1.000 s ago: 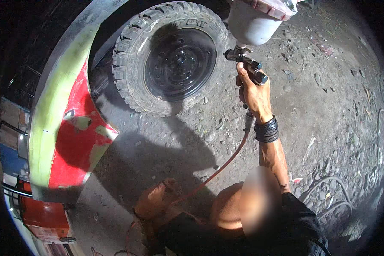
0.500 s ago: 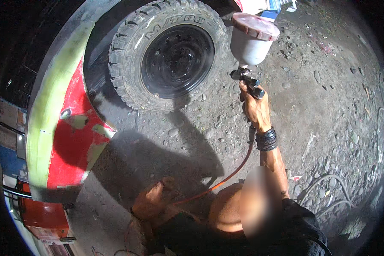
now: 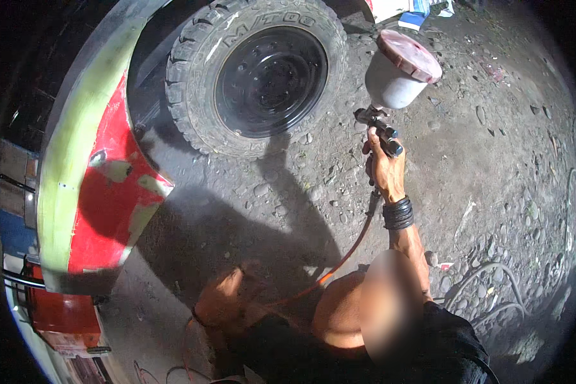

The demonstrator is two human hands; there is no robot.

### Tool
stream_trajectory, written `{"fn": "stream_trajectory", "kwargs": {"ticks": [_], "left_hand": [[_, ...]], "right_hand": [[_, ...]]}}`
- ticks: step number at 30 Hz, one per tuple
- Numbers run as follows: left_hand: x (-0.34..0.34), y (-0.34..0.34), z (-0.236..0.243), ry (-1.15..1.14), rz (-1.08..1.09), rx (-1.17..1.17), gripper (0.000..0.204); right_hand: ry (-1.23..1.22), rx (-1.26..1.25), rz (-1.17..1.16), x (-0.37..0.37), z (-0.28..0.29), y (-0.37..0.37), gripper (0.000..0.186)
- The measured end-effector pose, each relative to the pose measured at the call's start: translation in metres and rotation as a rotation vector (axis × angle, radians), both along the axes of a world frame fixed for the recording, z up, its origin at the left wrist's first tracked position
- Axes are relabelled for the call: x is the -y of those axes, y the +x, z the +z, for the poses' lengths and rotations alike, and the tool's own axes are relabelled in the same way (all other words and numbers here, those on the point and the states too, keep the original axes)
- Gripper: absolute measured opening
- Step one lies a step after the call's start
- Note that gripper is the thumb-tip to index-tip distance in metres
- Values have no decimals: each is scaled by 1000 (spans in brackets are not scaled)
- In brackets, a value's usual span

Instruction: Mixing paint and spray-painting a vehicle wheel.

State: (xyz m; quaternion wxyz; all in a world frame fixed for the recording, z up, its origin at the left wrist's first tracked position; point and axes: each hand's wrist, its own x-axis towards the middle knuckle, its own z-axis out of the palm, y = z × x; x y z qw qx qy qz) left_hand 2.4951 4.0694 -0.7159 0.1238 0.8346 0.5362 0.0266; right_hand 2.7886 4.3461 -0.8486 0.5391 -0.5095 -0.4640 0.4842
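Note:
My right hand [image 3: 387,163] is wrapped round a metal spray gun [image 3: 372,120] with a white cup [image 3: 392,82] and stained pink lid on top; a red-orange hose [image 3: 358,246] runs down from its handle. The gun is beside a black-rimmed tyre [image 3: 192,102]. What appears to be my left hand [image 3: 224,294] is low in shadow near the hose, its fingers unclear. On the left a curved body panel [image 3: 64,205] shows pale green filler, red paint and bare patches, with my shadow across part of it.
Gritty, stony ground [image 3: 467,179] lies under the work. Printed paper or card [image 3: 412,16] is at the top. A grey hose [image 3: 512,275] loops at the lower right. A red box-like object [image 3: 64,320] and stacked boards [image 3: 16,217] sit behind the panel. My bent knee [image 3: 336,307] is at the bottom.
My right hand and the spray gun have moved down and slightly right, away from the top edge, so more of the lid and paper shows. The lower-left hand has barely moved.

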Motion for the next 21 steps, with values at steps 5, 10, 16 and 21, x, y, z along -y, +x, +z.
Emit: {"fn": "stream_trajectory", "kwargs": {"ticks": [5, 10, 16, 21], "left_hand": [[1, -18, -18, 24, -13, -12, 28], [6, -9, -16, -1, 228, 68, 39], [17, -22, -24, -135, 174, -58, 47], [19, -12, -11, -15, 121, -56, 39]], "right_hand": [[54, 39, 26, 15, -17, -12, 43], [70, 9, 148, 42, -24, -36, 44], [77, 72, 336, 61, 4, -50, 59], [136, 128, 393, 71, 29, -66, 54]]}}
